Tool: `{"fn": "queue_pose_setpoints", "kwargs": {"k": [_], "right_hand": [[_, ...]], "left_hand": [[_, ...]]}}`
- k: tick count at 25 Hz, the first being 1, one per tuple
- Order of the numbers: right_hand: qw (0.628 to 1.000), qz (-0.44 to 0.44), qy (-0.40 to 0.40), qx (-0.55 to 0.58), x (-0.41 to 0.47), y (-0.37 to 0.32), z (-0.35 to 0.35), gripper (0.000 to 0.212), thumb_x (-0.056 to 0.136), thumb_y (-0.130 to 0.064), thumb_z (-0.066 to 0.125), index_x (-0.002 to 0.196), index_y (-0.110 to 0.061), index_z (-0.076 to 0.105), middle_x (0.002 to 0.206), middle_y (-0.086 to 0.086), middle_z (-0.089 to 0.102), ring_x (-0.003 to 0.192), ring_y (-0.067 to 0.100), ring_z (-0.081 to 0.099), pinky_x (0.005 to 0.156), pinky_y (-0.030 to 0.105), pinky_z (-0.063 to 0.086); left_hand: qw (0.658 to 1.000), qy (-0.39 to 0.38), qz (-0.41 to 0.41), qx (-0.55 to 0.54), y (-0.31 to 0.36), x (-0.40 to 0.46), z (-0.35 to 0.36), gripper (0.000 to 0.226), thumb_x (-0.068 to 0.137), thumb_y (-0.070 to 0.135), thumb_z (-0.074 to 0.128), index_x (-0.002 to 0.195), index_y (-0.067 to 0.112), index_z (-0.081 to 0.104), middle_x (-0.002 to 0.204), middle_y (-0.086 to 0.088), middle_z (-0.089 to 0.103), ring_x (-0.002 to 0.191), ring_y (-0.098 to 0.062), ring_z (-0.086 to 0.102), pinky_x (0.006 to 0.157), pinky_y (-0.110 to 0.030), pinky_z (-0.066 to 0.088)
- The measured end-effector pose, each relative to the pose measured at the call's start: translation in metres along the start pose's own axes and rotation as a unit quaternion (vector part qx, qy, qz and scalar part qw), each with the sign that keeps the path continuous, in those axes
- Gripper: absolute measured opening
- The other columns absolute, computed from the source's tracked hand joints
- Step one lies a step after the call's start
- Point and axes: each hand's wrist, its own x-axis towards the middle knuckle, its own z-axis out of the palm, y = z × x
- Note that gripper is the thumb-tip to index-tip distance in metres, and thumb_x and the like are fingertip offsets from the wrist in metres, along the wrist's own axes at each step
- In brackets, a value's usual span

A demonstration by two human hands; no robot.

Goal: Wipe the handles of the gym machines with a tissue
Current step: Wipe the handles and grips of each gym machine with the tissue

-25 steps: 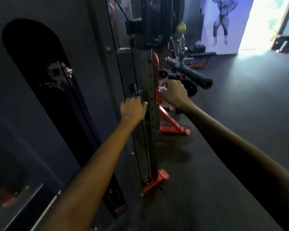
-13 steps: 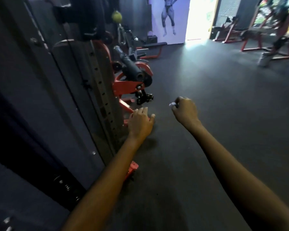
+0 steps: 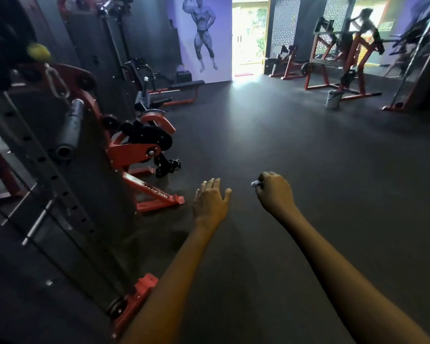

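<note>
Gym machines fill the room: a red-and-grey cable machine (image 3: 90, 155) at nine o'clock, red frames (image 3: 338, 60) at one o'clock by the far wall. On the cable machine a black padded handle (image 3: 70, 130) slants down at ten o'clock, touched by neither of the hands. The dark floor (image 3: 308, 170) spreads between. The left hand (image 3: 210, 203) hovers at centre, fingers loosely spread, holding nothing. The right hand (image 3: 274, 192), just beside it at three o'clock, is fisted round a small white tissue (image 3: 255, 184) peeping out at its thumb side.

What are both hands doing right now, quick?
Left hand: open, fingers relaxed, holding nothing.
Right hand: closed in a fist around the tissue, a bit of it showing.
</note>
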Motion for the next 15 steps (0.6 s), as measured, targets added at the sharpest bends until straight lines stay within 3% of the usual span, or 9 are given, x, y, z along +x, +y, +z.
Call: {"fn": "queue_pose_setpoints", "kwargs": {"k": [9, 15], "right_hand": [[0.999, -0.019, -0.018, 0.034, 0.111, 0.101, 0.01, 0.018, 0.086, -0.018, 0.06, 0.083, -0.001, 0.063, 0.09, 0.017, 0.064, 0.083, 0.038, 0.06, 0.068, 0.037, 0.045], [0.998, -0.039, -0.04, 0.027, 0.25, 0.138, 0.06, 0.018, 0.088, -0.018, 0.055, 0.087, -0.002, 0.062, 0.095, 0.014, 0.063, 0.09, 0.035, 0.058, 0.072, 0.036, 0.042]], "left_hand": [[1.0, -0.001, -0.015, 0.022, 0.08, 0.107, 0.073, 0.056, 0.101, 0.044, 0.04, 0.149, 0.016, 0.035, 0.155, -0.004, 0.035, 0.145, -0.019, 0.026, 0.116, -0.033, 0.02], [0.999, 0.003, -0.034, 0.0, 0.091, 0.241, 0.112, 0.057, 0.102, 0.043, 0.039, 0.15, 0.015, 0.031, 0.156, -0.005, 0.031, 0.146, -0.019, 0.022, 0.117, -0.034, 0.018]]}}
